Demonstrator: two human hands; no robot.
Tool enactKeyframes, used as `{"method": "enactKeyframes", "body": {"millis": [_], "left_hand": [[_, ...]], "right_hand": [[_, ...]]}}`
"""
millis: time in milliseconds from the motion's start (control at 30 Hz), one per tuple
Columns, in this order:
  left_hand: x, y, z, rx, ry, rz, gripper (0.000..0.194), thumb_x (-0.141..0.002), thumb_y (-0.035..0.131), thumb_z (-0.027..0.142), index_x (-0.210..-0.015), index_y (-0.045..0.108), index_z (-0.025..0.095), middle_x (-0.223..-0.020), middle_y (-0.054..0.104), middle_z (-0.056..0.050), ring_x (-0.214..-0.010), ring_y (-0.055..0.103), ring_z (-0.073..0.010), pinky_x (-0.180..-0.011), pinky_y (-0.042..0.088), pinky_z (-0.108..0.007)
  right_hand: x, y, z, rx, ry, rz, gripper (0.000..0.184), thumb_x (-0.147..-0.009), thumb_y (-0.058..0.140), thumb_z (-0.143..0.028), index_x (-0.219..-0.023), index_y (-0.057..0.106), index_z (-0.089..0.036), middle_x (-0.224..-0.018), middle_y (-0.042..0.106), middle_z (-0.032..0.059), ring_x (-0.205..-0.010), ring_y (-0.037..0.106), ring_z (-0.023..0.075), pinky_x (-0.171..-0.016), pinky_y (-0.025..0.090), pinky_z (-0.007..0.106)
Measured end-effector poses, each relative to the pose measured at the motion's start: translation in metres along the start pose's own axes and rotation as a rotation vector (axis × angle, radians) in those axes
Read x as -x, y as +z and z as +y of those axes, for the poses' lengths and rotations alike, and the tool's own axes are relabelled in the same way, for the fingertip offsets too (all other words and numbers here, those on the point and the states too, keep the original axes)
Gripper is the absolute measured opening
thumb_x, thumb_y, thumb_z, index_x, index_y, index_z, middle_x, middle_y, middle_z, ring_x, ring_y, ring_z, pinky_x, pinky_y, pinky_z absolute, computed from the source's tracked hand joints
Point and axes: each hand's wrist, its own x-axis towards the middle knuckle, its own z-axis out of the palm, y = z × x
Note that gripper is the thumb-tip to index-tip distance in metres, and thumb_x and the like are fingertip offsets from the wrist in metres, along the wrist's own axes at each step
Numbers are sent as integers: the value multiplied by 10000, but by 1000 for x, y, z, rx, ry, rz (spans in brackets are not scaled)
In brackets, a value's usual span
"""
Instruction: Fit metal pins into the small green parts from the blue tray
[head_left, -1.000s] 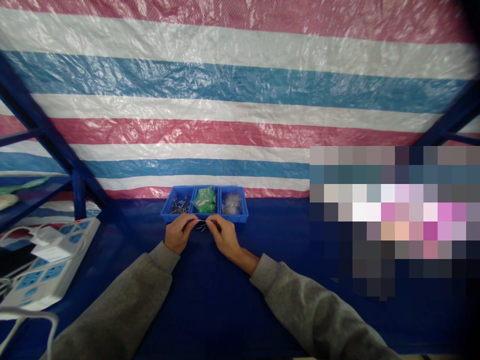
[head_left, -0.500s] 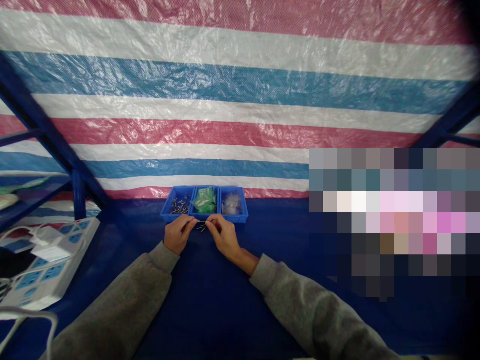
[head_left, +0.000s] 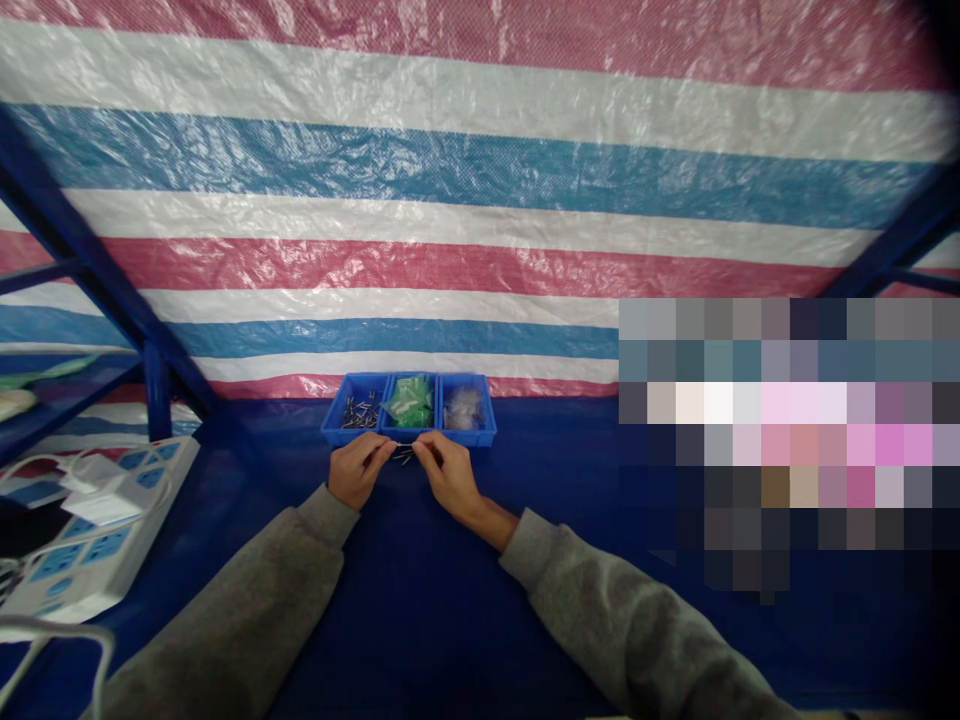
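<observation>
My left hand (head_left: 357, 468) and my right hand (head_left: 448, 472) face each other just in front of a row of blue bins, fingertips pinched. Between them runs a thin, light-coloured metal pin (head_left: 404, 444), one end in each pinch; its exact kind is too small to make out. Below it, a few similar small metal pins (head_left: 406, 459) lie on the blue tabletop (head_left: 450, 620). The left bin (head_left: 337, 435) contains many small metal pieces (head_left: 361, 410). A green plastic bag (head_left: 410, 401) fills the middle bin, and clear plastic bags (head_left: 463, 410) lie in the right bin (head_left: 480, 437).
At the left stands a white power strip (head_left: 112, 560) with a plugged-in white adapter (head_left: 105, 495) and cables (head_left: 75, 625). Blue frame bars (head_left: 97, 270) rise at the sides. A striped plastic sheet (head_left: 450, 180) hangs behind the bins. The right side is pixelated.
Both hands keep nearly the same pose, with the thin pin still between the fingertips. Bins and bags have not moved.
</observation>
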Motion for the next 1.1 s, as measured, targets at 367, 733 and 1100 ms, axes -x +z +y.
{"method": "enactKeyframes", "body": {"millis": [367,733,1100], "left_hand": [[-1,3,-2,49,34,31,95,-834,570,218,-876,639,167,-807,673,-35,-760,625,-132,-718,489,-244],[-1,0,2,78,54,45,95,-824,574,223,-816,648,164,-776,648,-44,-725,604,-130,-690,494,-252],[-1,-3,5,76,-4,-44,208,-872,479,250,-746,618,160,-710,613,-48,-669,568,-131,-658,470,-251]], "right_hand": [[-1,0,1,26,16,-14,275,-917,412,-331,-758,570,-172,-661,553,-8,-600,499,115,-592,359,218],[-2,-1,-1,23,39,4,289,-916,409,-345,-796,601,-167,-693,592,4,-621,532,122,-607,381,222],[0,0,0,-7,58,10,241,-892,449,-345,-997,594,-184,-665,554,-14,-571,500,116,-589,400,220]]}}
